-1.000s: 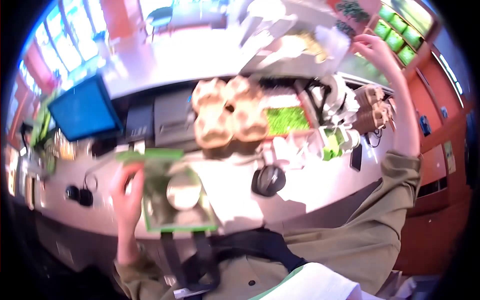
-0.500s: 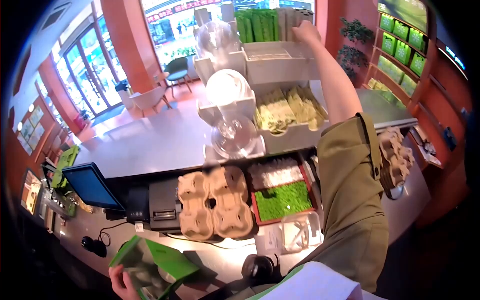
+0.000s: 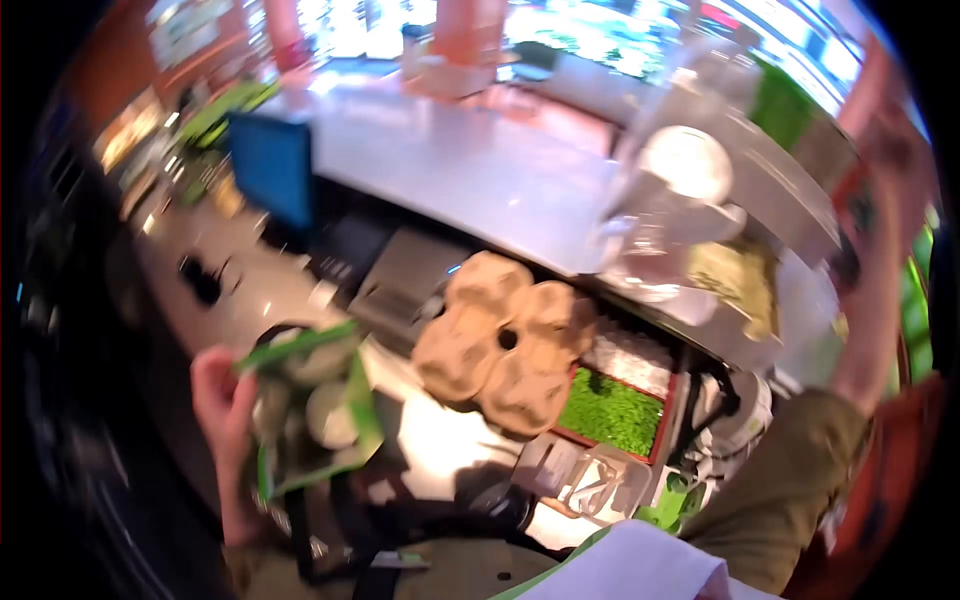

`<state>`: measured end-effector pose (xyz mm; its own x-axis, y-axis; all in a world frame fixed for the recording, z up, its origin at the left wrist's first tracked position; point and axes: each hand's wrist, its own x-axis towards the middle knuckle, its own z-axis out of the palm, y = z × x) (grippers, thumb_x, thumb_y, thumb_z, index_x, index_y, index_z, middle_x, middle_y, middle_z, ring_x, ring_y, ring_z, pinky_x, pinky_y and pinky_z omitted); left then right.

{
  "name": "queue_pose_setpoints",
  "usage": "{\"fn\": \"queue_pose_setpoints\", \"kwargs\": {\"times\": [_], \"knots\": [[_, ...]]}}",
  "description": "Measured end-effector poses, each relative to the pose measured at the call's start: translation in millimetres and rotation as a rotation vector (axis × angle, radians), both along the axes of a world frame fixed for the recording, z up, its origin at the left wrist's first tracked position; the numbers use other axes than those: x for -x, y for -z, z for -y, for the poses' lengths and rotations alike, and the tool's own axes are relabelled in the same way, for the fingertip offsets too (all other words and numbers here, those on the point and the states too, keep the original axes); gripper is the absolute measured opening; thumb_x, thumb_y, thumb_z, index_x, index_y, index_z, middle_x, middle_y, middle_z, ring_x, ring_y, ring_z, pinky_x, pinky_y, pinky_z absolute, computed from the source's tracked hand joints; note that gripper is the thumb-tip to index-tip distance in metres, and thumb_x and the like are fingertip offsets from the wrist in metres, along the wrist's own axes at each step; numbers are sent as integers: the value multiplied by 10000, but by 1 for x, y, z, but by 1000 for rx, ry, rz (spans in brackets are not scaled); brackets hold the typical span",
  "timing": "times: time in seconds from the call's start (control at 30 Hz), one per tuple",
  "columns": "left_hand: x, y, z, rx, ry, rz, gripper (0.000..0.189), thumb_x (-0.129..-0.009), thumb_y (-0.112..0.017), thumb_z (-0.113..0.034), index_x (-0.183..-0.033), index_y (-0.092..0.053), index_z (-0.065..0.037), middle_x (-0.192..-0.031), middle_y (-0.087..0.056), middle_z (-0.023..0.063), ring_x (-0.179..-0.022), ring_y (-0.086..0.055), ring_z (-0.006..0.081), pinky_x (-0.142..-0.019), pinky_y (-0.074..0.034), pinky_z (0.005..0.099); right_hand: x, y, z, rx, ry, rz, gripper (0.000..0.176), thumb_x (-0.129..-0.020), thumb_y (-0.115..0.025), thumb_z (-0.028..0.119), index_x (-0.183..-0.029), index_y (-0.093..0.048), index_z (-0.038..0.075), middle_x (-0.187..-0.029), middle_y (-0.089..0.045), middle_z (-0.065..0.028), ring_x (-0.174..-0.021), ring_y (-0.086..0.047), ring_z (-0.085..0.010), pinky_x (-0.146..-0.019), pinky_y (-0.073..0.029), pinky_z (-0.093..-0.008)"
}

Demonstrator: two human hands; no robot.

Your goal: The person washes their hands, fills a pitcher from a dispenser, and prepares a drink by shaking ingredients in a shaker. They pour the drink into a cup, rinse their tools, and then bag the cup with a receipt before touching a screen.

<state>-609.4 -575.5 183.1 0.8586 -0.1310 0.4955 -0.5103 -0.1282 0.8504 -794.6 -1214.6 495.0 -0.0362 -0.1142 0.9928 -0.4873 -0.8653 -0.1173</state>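
My left hand (image 3: 222,400) is closed on the rim of a green carrier bag (image 3: 368,405). The bag's mouth faces me, and pale round things show inside it. At the upper right, my right arm stretches out past the counter organizer. Motion smears my right hand (image 3: 885,145), which overlaps the area beside grey folded bags (image 3: 825,150) in the rack; its fingers cannot be made out. Green folded bags (image 3: 782,105) stand in the same rack.
Brown cardboard cup carriers (image 3: 465,345) lie mid-counter. Right of them, a red-edged tray holds green pieces (image 3: 612,412) and whitish packets (image 3: 628,358). A clear plastic box (image 3: 607,485) sits in front. A screen (image 3: 272,170) stands left; clear domed lids (image 3: 660,245) rise beside the organizer.
My view has swung left and tilted. My left hand has raised the green bag, whose inside now shows more. My right arm remains stretched toward the bag rack, now at the right edge.
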Motion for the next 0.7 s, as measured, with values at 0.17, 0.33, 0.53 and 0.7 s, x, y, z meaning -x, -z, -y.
{"fn": "queue_pose_setpoints", "kwargs": {"times": [0.17,0.33,0.53,0.7], "knots": [[-15,4,-8,-42,117,-45,85,-797,-567,-83,-829,-563,-5,-700,-526,-25,-624,-470,37,-557,-377,178,12,20,-224,129,-578,131,238,-812,-379,224,-678,-475,51,-684,-512,-93,-544,-531,-178,-485,-499,-287],[-40,5,-1,71,270,-109,127,-800,-563,-110,-838,-587,9,-683,-548,-24,-633,-481,30,-563,-386,178,-40,173,-370,-400,-1597,-395,140,-847,-491,118,-924,-484,0,-812,-500,-104,-532,-522,-124,-434,-460,-203],[-56,7,-6,174,453,-186,125,-791,-570,-113,-778,-598,8,-670,-558,-23,-628,-481,31,-558,-387,180,-146,263,-475,-15,-1439,-1035,303,-721,-547,0,-1022,-513,11,-799,-560,-173,-665,-585,-300,-563,-479,-331],[-62,12,-4,281,602,-197,98,-794,-557,-78,-815,-590,12,-680,-566,-15,-636,-496,34,-562,-400,183,-164,250,-509,45,-1068,-984,154,-714,-571,58,-861,-529,48,-749,-498,-87,-631,-553,-260,-497,-461,-337]]}}
